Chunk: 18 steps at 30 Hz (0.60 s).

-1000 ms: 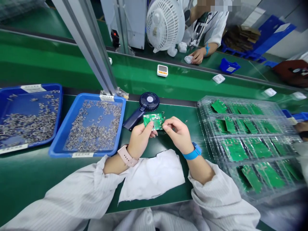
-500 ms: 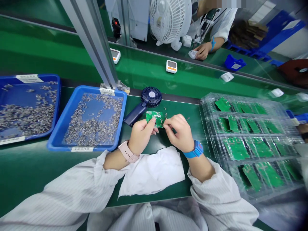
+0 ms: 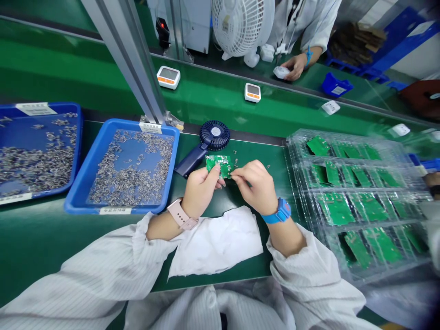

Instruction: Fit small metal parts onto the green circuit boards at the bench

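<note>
A small green circuit board (image 3: 225, 169) is pinched between the thumb and fingers of my left hand (image 3: 200, 190), tilted above the bench. My right hand (image 3: 256, 185) is closed in a pinch at the board's lower right corner; what sits between its fingertips is too small and covered to make out. Several loose small metal pieces (image 3: 236, 162) lie on the bench just beyond the board. A crumpled white cloth (image 3: 220, 243) lies below my wrists.
Two blue trays of small metal parts, a nearer one (image 3: 70, 204) and a far-left one (image 3: 77, 137), stand left. Beside them lies a dark handheld fan (image 3: 215, 135). Clear plastic trays (image 3: 299, 183) of green boards stand right. White devices (image 3: 252, 92) sit on the green conveyor; across it, a co-worker's hand (image 3: 296, 66) holds one.
My hands and the board stay nearly in place, the right still pinching at the board's corner. The white devices on the conveyor have shifted right. The co-worker's arm has moved slightly.
</note>
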Tool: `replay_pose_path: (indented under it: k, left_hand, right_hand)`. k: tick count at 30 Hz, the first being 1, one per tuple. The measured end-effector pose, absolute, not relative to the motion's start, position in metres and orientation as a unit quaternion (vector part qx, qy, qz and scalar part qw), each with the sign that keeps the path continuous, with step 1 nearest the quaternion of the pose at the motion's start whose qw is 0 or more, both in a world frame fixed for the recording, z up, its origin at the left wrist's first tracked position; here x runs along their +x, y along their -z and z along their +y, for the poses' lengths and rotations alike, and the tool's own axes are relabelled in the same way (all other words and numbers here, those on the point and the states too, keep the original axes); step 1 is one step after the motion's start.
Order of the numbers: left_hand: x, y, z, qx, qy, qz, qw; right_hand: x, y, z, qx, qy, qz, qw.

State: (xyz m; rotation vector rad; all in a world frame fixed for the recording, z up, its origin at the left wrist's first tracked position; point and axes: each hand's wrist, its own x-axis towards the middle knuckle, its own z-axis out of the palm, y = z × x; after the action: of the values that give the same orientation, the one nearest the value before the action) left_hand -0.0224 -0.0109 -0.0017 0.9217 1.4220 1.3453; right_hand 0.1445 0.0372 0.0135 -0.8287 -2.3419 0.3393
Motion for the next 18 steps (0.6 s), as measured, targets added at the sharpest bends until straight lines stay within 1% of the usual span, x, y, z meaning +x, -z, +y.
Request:
replay_pose_path:
  k: [3, 5, 7, 12, 18]
  left_hand:
    - [-0.023, 0.002, -0.01, 0.347, -0.561, 0.577, 0.482]
    - [-0.023, 0.002, -0.009, 0.337, -0.568, 0.574, 0.484]
    - [-0.023, 0.001, -0.009, 0.334, -0.571, 0.574, 0.483]
    - [-0.023, -0.001, -0.009, 0.336, -0.571, 0.575, 0.48]
    - [-0.023, 0.002, -0.009, 0.338, -0.573, 0.571, 0.48]
  right_hand:
    - [0.161, -0.024, 0.044, -0.359, -0.128, -0.863, 0.331]
    - [0.172, -0.028, 0.05, -0.385, -0.105, -0.861, 0.317]
    - [0.179, -0.029, 0.053, -0.39, -0.09, -0.874, 0.276]
    - [0.169, -0.022, 0.045, -0.389, -0.098, -0.9, 0.168]
    - [0.15, -0.019, 0.031, -0.441, -0.01, -0.892, 0.1]
